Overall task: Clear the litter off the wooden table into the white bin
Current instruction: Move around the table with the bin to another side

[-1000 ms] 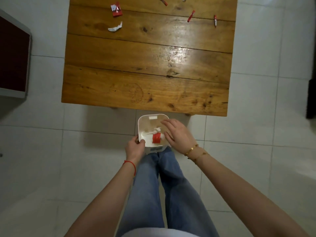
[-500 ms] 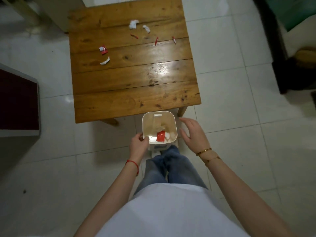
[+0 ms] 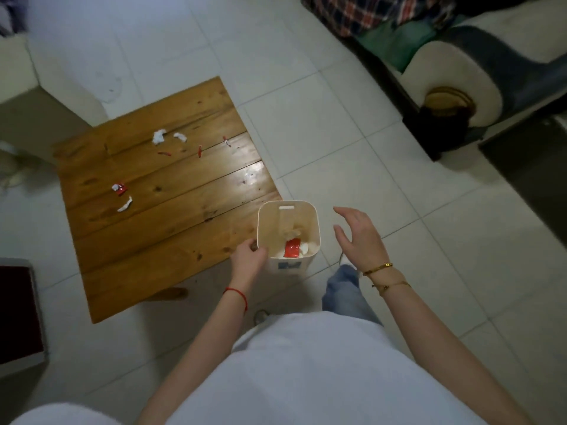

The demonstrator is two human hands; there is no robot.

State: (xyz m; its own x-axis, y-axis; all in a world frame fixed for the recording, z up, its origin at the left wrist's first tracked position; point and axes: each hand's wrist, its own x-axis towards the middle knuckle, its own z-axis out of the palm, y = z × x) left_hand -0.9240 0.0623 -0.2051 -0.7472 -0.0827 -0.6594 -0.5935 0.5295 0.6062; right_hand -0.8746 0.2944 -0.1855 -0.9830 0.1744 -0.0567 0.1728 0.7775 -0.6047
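The white bin (image 3: 316, 228) is held up at the wooden table's (image 3: 171, 210) near right corner, with a red wrapper and white paper inside. My left hand (image 3: 247, 259) grips its left rim. My right hand (image 3: 357, 236) hovers open just right of the bin, not touching it. On the table lie a red-and-white wrapper (image 3: 119, 189), a white scrap (image 3: 125, 205), two white tissue bits (image 3: 159, 136) (image 3: 180, 136), and thin red strips (image 3: 164, 153) (image 3: 200, 151) (image 3: 226, 141) near the far edge.
A sofa (image 3: 460, 84) with green and plaid cloth stands at the upper right. A pale seat (image 3: 36, 96) is behind the table at the left. A dark red box (image 3: 17, 314) sits at the left edge. White floor tiles surround the table.
My right hand has left the bin and opened beside it. The view has risen and swung right; the bin, still in my left hand, has come up to the table's corner.
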